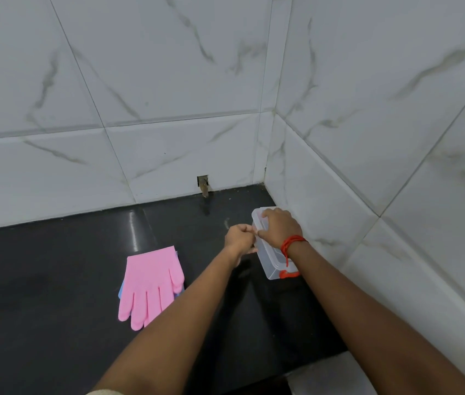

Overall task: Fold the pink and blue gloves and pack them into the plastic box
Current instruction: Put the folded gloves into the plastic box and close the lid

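Note:
A clear plastic box (269,259) with a lid and a red clasp (289,273) stands on the black counter near the right wall. My right hand (278,227) lies on top of its lid, fingers curled over the far left edge. My left hand (240,238) grips the box's left side at the lid edge, touching my right fingers. A pink glove (151,280) lies flat to the left, fingers pointing toward me. A blue glove (121,290) lies under it, only a sliver showing at its left edge.
The black counter (54,280) meets white marble-tiled walls at the back and right, forming a corner (268,189) just behind the box. A small notch in the back wall (203,185) sits at counter level. The counter's front edge (325,363) shows at lower right.

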